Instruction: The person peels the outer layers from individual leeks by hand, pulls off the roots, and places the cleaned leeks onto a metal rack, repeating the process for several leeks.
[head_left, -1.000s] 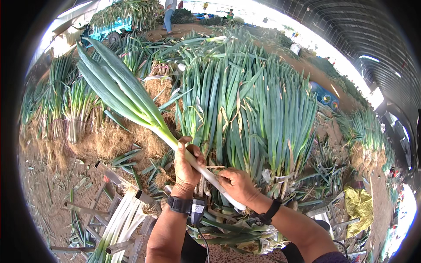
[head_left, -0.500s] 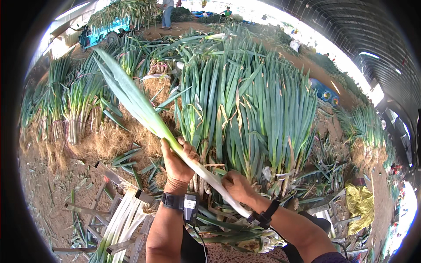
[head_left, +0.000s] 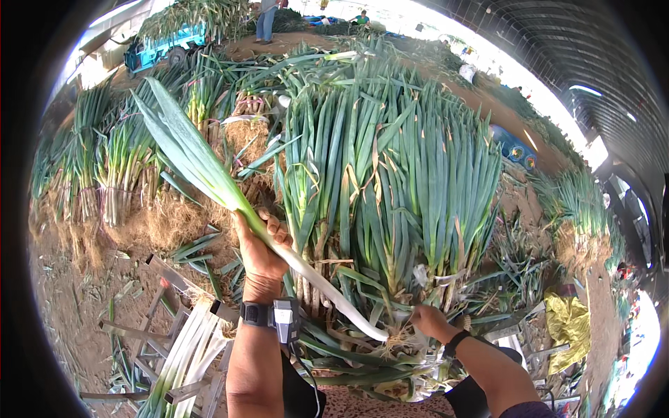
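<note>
Since the frame half a second ago, the right hand (head_left: 432, 322) has moved off the white stem, down and to the right past the root end, while the left hand (head_left: 259, 261) has drifted a little to the left, carrying the big green onion (head_left: 317, 280) with it; the left fingers are wrapped round the stalk near where green turns to white, and the onion hangs in the air in front of the standing pile of onions (head_left: 401, 174), its long axis running from leaf tips at upper left to root end at lower right; the right hand is nearer that root end, just to its right and apart from the stem, fingers curled near some pale roots (head_left: 398, 339), though whether they pinch anything cannot be told; bare white onions (head_left: 191, 334) lie on a metal rack (head_left: 136, 331) at lower left
</note>
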